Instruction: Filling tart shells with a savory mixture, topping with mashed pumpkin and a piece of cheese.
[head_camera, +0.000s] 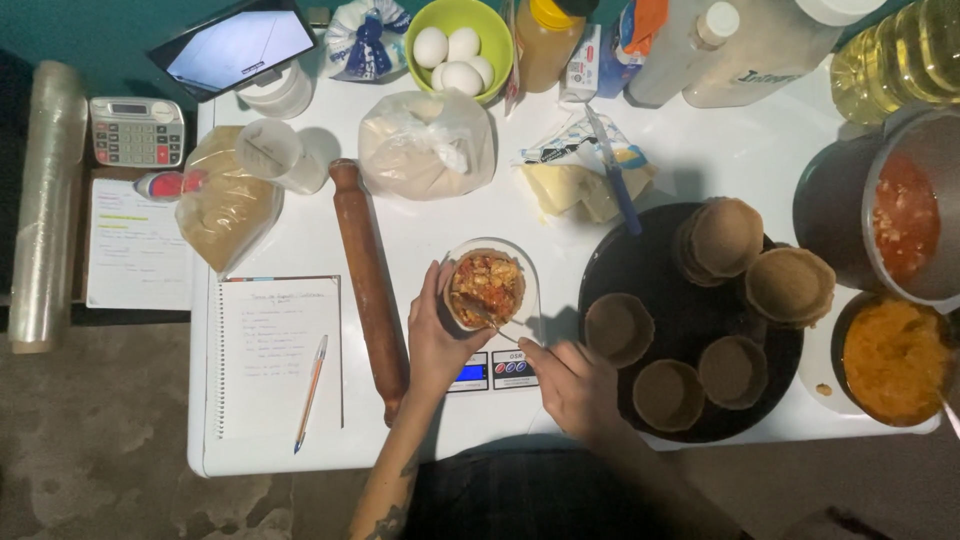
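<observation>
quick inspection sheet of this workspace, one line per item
surface: white table, crowded.
job's things: small dish of red filling on a kitchen scale; dark tray bearing brown pastry shells.
clutter: rolling pin, notebook with pen, bowl of eggs, bagged dough, butter, calculator, tablet, oil bottle, pot of red sauce, bowl of orange mash.
grippers: left hand cups the dish; right hand holds a thin utensil into the filling.
cables: nothing seen.
surroundings: roll of cling film, mottled floor.
</observation>
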